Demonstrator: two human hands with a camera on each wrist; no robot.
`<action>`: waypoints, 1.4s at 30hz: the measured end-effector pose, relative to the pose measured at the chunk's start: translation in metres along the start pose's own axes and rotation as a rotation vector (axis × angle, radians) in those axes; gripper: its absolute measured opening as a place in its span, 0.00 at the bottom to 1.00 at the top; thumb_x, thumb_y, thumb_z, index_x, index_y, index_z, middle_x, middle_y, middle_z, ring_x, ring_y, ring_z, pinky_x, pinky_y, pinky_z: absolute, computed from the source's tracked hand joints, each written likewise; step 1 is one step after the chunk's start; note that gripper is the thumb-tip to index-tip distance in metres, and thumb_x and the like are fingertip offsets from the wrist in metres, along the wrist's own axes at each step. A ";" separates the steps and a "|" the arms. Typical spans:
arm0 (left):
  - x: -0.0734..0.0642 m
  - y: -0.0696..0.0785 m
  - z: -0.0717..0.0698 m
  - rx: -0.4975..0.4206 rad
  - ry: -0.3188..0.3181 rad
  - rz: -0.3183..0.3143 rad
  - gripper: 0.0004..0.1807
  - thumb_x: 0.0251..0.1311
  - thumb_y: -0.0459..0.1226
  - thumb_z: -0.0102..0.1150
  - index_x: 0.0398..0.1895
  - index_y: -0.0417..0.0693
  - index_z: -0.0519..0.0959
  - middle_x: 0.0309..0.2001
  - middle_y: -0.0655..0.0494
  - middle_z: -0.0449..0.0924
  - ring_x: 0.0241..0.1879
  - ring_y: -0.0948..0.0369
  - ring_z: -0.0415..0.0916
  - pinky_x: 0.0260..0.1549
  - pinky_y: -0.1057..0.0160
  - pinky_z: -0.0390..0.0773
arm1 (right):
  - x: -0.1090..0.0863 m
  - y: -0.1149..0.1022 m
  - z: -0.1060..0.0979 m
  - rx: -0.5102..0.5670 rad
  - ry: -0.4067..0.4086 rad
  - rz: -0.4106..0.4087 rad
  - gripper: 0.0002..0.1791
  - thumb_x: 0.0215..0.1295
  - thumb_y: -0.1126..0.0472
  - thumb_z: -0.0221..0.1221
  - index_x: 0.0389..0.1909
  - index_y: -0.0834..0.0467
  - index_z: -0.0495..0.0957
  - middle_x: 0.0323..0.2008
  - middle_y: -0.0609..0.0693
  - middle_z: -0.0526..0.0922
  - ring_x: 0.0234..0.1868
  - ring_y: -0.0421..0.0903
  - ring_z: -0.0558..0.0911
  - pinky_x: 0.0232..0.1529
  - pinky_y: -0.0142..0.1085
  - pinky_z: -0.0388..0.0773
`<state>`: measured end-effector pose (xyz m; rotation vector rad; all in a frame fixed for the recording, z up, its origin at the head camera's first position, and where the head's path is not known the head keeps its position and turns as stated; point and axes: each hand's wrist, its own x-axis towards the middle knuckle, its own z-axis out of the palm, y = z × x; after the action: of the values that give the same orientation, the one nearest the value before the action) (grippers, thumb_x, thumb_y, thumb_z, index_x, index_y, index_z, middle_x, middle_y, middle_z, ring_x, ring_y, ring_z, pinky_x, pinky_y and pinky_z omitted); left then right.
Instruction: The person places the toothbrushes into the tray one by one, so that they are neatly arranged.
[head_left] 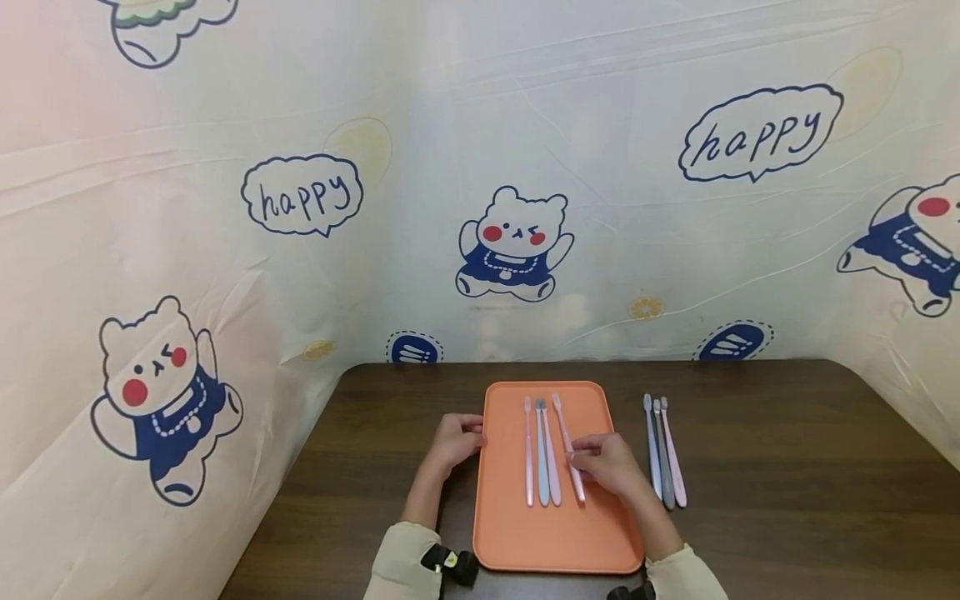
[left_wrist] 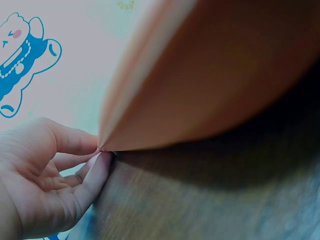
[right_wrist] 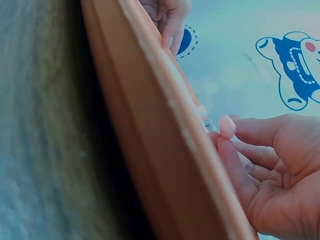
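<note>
An orange tray (head_left: 555,533) lies on the table, and my left hand (head_left: 456,440) pinches its left rim between thumb and fingers, as the left wrist view shows close up. Over the tray's right half, my right hand (head_left: 611,462) pinches a pink toothbrush (head_left: 562,421) partway along its handle. Its handle end shows between thumb and finger in the right wrist view. To the left of it on the tray lie a pale pink toothbrush (head_left: 528,458), a light blue toothbrush (head_left: 542,467) and another pink toothbrush (head_left: 552,471), bristle heads toward the far side.
Right of the tray, on the dark wooden table (head_left: 787,467), a blue toothbrush (head_left: 651,450), a dark grey-blue toothbrush (head_left: 663,458) and a pink toothbrush (head_left: 674,458) lie close together. A printed curtain (head_left: 420,275) with bears hangs behind the table and along its sides.
</note>
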<state>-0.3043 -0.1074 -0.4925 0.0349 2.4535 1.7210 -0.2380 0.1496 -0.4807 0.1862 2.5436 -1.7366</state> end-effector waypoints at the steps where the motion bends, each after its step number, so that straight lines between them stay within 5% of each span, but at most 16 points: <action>1: 0.000 0.000 0.000 -0.001 0.002 -0.001 0.22 0.56 0.24 0.60 0.57 0.28 0.80 0.42 0.42 0.79 0.35 0.61 0.78 0.40 0.59 0.86 | 0.000 0.000 0.001 -0.001 0.007 0.004 0.14 0.62 0.71 0.65 0.48 0.74 0.83 0.39 0.63 0.89 0.36 0.47 0.88 0.36 0.40 0.87; 42: 0.001 -0.001 0.001 -0.006 -0.002 0.010 0.23 0.55 0.23 0.60 0.57 0.26 0.79 0.41 0.40 0.80 0.35 0.61 0.79 0.40 0.58 0.87 | -0.001 -0.004 0.017 -0.048 0.017 -0.022 0.11 0.61 0.69 0.67 0.43 0.71 0.85 0.28 0.54 0.86 0.24 0.40 0.80 0.26 0.33 0.81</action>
<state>-0.3047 -0.1069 -0.4939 0.0481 2.4509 1.7322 -0.2380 0.1326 -0.4832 0.1724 2.6058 -1.6868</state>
